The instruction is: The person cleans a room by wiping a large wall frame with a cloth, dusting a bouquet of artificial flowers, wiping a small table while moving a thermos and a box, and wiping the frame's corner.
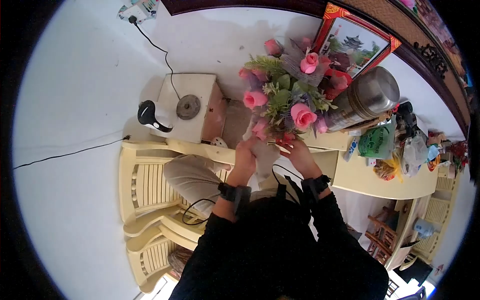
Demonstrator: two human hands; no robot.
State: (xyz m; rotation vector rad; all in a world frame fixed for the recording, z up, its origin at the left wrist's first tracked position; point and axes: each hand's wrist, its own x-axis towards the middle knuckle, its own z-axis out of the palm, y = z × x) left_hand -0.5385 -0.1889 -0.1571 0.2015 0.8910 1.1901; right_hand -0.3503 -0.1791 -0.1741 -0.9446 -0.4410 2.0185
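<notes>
A bouquet of pink roses with green leaves and dark netting (pixel 285 97) stands in front of me. At its lower edge, my left hand (pixel 245 156) is closed on a pale, crumpled cloth (pixel 266 156) that hangs between my hands. My right hand (pixel 302 158) has its fingers closed at a small red flower (pixel 286 139) on the bouquet's underside. The fingertips are partly hidden by petals. Both wrists wear black straps with a device.
A steel thermos (pixel 367 97) and a framed picture (pixel 354 42) stand beside the bouquet. Left are a white cabinet (pixel 192 82) and a kettle (pixel 154 116). Bags and a green packet (pixel 376 141) lie on the cream table (pixel 390 186). A slatted wooden seat (pixel 150 181) is at lower left.
</notes>
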